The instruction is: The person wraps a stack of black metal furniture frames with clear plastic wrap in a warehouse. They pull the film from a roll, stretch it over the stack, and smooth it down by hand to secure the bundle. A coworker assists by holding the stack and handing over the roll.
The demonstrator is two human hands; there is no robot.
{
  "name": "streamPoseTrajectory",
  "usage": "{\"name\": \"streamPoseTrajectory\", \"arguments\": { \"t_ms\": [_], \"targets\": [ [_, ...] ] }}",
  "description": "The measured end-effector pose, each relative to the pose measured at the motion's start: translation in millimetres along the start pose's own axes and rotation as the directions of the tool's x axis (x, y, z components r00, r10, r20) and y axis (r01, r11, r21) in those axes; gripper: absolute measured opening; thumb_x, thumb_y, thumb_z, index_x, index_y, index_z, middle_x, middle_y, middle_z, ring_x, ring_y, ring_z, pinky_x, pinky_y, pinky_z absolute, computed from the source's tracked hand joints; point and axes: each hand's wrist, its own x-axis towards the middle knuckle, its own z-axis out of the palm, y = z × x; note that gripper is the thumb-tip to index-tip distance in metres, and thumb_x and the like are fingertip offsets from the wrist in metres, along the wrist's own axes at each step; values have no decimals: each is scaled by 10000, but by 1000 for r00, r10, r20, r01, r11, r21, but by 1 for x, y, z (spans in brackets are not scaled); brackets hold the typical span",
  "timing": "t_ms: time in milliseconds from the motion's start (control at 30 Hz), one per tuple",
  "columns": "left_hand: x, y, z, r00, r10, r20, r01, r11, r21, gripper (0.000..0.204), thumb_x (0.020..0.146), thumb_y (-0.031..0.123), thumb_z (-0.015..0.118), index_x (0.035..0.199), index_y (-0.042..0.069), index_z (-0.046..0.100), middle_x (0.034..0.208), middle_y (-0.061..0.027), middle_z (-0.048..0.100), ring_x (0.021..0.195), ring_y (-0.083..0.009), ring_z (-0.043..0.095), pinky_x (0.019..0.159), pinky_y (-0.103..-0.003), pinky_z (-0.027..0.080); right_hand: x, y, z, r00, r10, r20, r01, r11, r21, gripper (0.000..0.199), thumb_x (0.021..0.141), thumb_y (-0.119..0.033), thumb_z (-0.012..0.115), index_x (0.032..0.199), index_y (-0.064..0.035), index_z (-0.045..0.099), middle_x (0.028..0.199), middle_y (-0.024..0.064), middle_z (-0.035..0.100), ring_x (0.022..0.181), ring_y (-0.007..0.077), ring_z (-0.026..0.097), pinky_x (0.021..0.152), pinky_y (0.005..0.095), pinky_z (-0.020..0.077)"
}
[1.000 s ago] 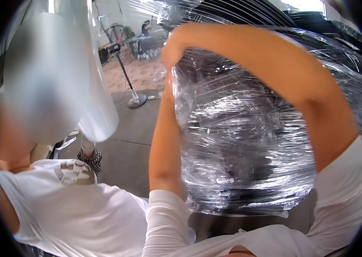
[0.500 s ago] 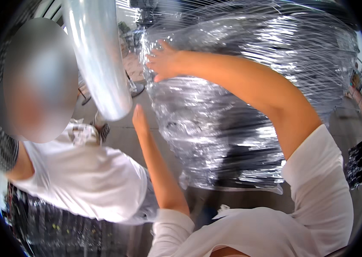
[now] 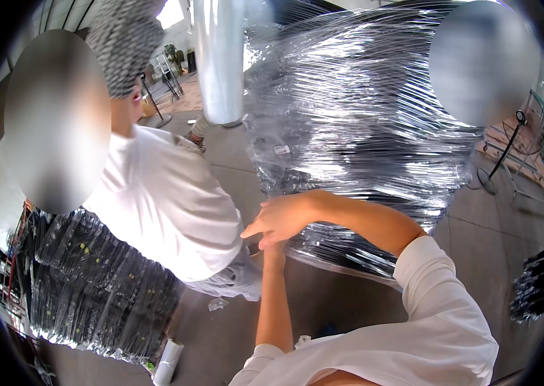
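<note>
Right hand (image 3: 279,217): fingers loosely apart.
Left hand (image 3: 273,248): mostly hidden beneath it; I can't tell its grip.
Wrapped stack (image 3: 355,128): standing on the floor (image 3: 342,305), just past both hands.
Film roll (image 3: 219,71): upright by the stack's left edge.

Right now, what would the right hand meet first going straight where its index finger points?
Likely the co-worker's white shirt, just left of the right hand in the picture; depth is unclear.
</note>
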Motion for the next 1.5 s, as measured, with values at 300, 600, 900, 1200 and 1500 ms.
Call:
{"name": "streamPoseTrajectory", "arguments": {
  "t_ms": [300,600,900,1200,1500],
  "targets": [
    [-155,144,12,879,-462,-116,459,755,469,240,900,175,473,1001,-8,592,925,-56,612,882,-122,561,785,-269,437,31,-141,43,997,47,59,-54,991,123,474,867,-313,507,1305,-149,431,1127,162,577,1006,341,541,894,403,395],
    [-235,289,-63,912,-236,-334,374,813,446,235,915,147,443,975,-26,589,933,-83,627,862,-148,592,814,-269,447,161,-262,47,988,-104,118,85,984,155,480,877,-340,482,1294,-107,435,1166,175,555,1080,325,520,947,404,369],
    [-138,256,-86,929,-358,-91,365,854,370,222,901,150,473,998,-10,593,948,-91,636,881,-152,596,813,-248,431,211,-180,0,912,166,-376,-165,986,35,473,883,-391,471,1252,-96,475,1124,153,583,1101,299,512,1052,500,200],
    [110,173,-105,950,-182,253,-13,788,616,363,922,268,481,1152,-8,533,1107,-116,577,1056,-185,511,927,-295,369,174,91,-57,175,470,-865,-657,710,252,588,877,-451,439,1292,-36,399,1362,188,350,1285,326,292,1067,512,124],
    [384,71,-78,670,104,735,-742,68,667,607,922,372,385,1405,58,193,1463,-129,180,1362,-290,113,1073,-495,85,68,216,-83,-81,69,-994,-976,199,93,673,866,-382,474,1391,-50,215,1454,175,158,1348,308,145,1064,518,105]
  ]
}}
